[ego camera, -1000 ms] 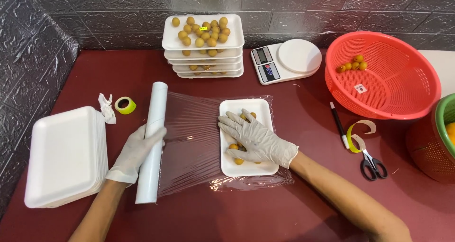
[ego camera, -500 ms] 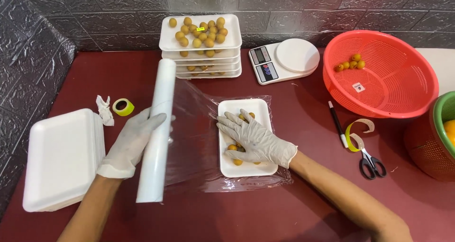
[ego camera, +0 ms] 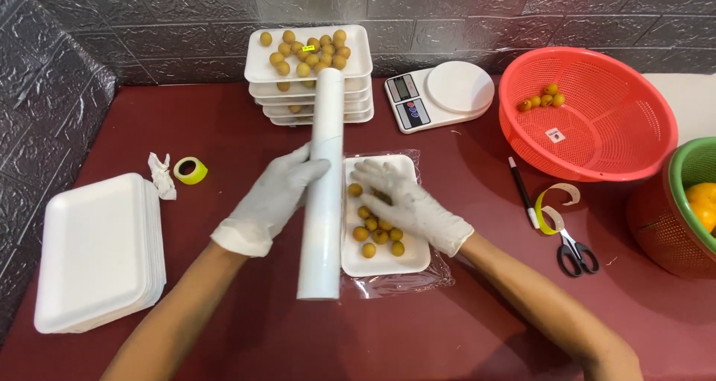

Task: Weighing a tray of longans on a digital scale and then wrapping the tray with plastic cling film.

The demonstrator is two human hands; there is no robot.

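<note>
a long white roll of clear plastic film (ego camera: pixel 322 187) stood lengthwise just left of a white foam tray of small yellow-brown fruits (ego camera: pixel 382 235), film beneath the tray.

2 baskets (ego camera: pixel 589 112), 1 scale (ego camera: pixel 440 94)

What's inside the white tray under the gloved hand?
Small round yellow-orange fruits lie in the white tray, with clear film around it. The right hand covers the tray's middle, so any fruit beneath it is hidden.

grey screen on the white scale (ego camera: pixel 440 94) — small white label (ego camera: pixel 553 135) inside red basket (ego camera: pixel 597 139).
</note>
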